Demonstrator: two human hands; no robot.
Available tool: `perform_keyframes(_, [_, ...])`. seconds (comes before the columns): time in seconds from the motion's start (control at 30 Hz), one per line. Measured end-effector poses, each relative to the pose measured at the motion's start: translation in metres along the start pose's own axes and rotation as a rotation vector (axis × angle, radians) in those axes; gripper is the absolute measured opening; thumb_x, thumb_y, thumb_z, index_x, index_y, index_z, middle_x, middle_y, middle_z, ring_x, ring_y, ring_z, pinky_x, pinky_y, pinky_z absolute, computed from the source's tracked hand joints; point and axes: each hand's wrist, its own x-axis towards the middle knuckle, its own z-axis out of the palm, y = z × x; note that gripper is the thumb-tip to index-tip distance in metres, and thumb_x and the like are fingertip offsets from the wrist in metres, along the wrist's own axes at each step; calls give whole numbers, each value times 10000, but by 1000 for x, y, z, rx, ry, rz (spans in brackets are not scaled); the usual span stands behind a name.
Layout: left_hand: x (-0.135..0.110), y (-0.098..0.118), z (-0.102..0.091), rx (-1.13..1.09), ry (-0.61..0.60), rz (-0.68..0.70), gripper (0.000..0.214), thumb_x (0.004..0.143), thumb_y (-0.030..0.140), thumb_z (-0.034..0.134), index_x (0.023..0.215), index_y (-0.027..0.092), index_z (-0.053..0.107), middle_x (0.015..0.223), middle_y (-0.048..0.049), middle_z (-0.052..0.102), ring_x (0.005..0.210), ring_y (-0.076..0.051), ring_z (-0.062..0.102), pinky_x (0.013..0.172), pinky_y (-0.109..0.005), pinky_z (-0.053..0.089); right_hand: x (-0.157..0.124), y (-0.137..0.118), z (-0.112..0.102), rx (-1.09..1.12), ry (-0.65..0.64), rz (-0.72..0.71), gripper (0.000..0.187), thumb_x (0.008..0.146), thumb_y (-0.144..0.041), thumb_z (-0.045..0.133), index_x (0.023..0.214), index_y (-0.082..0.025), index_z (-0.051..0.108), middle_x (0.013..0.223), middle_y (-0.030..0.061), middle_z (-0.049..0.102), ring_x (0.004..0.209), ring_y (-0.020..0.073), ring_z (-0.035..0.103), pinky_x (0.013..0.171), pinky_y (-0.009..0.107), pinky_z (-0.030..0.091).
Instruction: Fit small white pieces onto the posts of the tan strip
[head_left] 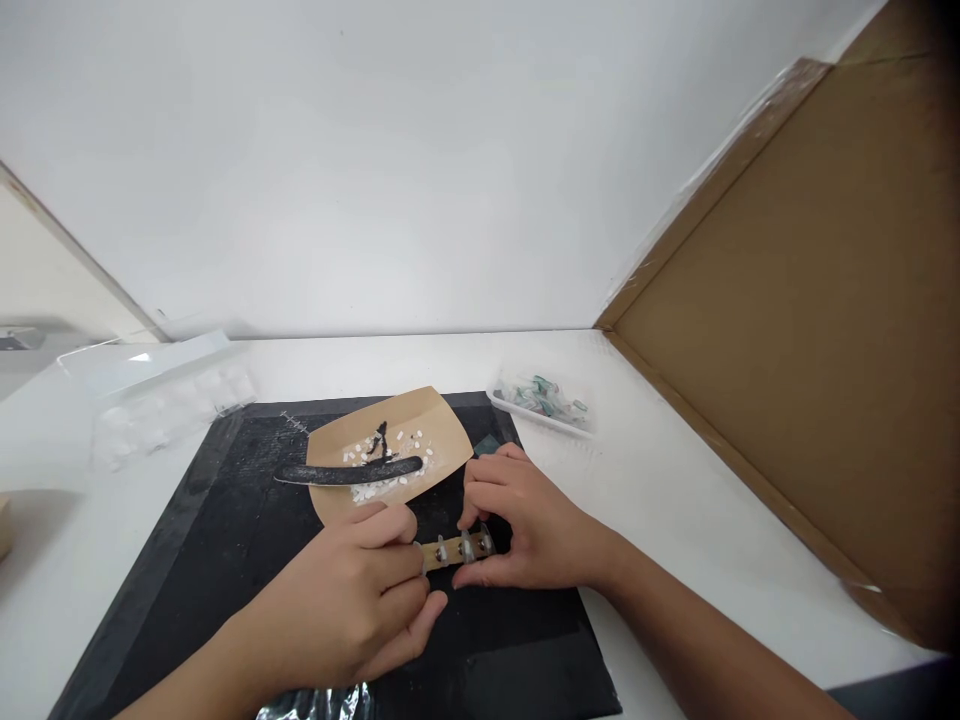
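A narrow tan strip (451, 552) lies low over the black mat, with several clear false nail tips (466, 546) standing across it on small dark holders. My left hand (352, 590) is closed around the strip's left end, which its fingers hide. Curved about the right part, my right hand (517, 520) has its forefinger at the far end of one nail tip and its thumb near the close end. Just beyond is a tan paper sheet (442, 420) with small white pieces (367, 492) and black scraps (381, 440). A dark curved nail file (352, 472) rests across that sheet.
The black mat (225, 530) covers the white table (652, 480). At the back right stands a clear tray (544, 400) of greenish packets; a clear plastic box (172, 400) is at the left. A cardboard panel (787, 300) rises on the right. Shiny wrapping (322, 702) lies near the front edge.
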Motion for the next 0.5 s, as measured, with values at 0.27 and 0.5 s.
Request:
perform_keyframes(0.27, [0, 0, 0, -1, 0, -5, 221, 933, 145, 673, 721, 176, 616, 681, -20, 596, 702, -180, 457, 699, -359, 451, 1, -2, -2, 9, -22, -7, 500, 777, -645, 856, 889, -207, 644, 862, -22, 606, 810, 158, 558, 784, 338, 264])
perform_keyframes(0.5, [-1, -1, 1, 3, -7, -10, 220, 930, 163, 686, 722, 180, 616, 674, -15, 585, 705, -179, 481, 708, -356, 472, 0, -4, -5, 4, -40, 6, 469, 764, -581, 893, 912, -211, 646, 883, -19, 614, 831, 166, 562, 798, 337, 270])
